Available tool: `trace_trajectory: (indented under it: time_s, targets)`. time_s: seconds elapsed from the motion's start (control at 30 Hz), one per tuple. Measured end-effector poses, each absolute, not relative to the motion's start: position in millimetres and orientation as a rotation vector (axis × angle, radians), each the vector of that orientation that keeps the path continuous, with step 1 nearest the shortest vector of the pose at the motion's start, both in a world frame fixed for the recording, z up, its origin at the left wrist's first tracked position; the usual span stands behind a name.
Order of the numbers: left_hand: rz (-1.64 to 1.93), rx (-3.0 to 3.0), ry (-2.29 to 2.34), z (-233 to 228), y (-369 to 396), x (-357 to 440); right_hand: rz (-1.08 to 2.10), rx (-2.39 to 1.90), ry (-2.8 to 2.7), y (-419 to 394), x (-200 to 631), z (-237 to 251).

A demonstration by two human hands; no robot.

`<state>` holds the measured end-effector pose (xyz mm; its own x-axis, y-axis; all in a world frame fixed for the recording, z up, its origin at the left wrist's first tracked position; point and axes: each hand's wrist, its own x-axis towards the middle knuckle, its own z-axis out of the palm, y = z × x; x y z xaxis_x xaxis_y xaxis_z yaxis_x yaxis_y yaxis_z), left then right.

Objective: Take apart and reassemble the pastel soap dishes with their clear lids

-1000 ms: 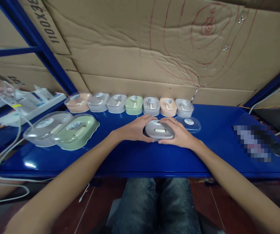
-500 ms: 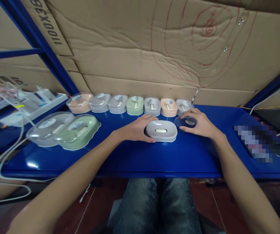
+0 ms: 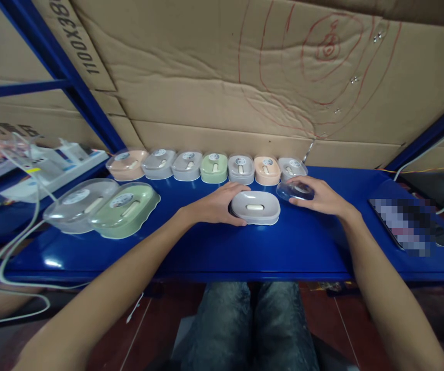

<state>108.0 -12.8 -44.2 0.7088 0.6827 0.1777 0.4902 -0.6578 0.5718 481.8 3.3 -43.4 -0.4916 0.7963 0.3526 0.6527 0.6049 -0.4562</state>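
Observation:
My left hand (image 3: 222,203) is wrapped around the left end of a grey oval soap box (image 3: 262,201), which sits uncovered on the blue table with a white pill-shaped piece in its top. To its right, my right hand (image 3: 320,197) grips a transparent lid (image 3: 293,191) between thumb and fingers. The lid is tilted and apart from the grey box; part of it is hidden behind the fingers. Just behind the lid stands a lidded grey soap box (image 3: 292,168) at the right end of a row.
Along the cardboard wall (image 3: 206,93) runs a row of several lidded soap boxes, among them a green one (image 3: 214,169) and a peach one (image 3: 267,171). A larger-looking green box (image 3: 125,211) stands at left near white cables (image 3: 32,221). A blurred-out phone-like object (image 3: 403,226) lies at right.
My right hand has tipped the clear lid, so it now shows more edge-on. My left hand and the grey soap box have stayed in place.

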Motion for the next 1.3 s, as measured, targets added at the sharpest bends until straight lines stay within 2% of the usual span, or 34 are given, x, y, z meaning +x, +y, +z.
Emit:
trace_trajectory:
  time_s: [0.17, 0.43, 0.83, 1.3]
  targets:
    - [0.551, 2.387, 0.905, -50, -13, 111, 0.490, -0.976, -2.002, -8, 455, -42]
    - [0.688, 2.162, 0.916, -67, -14, 122, 0.248, -0.755, -2.155, -32, 398, -46]
    - [0.729, 2.067, 0.847, -67, -19, 129, 0.165, -0.648, -2.249, -23, 393, -70]
    - [0.727, 2.088, 0.891, -65, -19, 129, 0.151, -0.676, -2.269, -25, 392, -72]
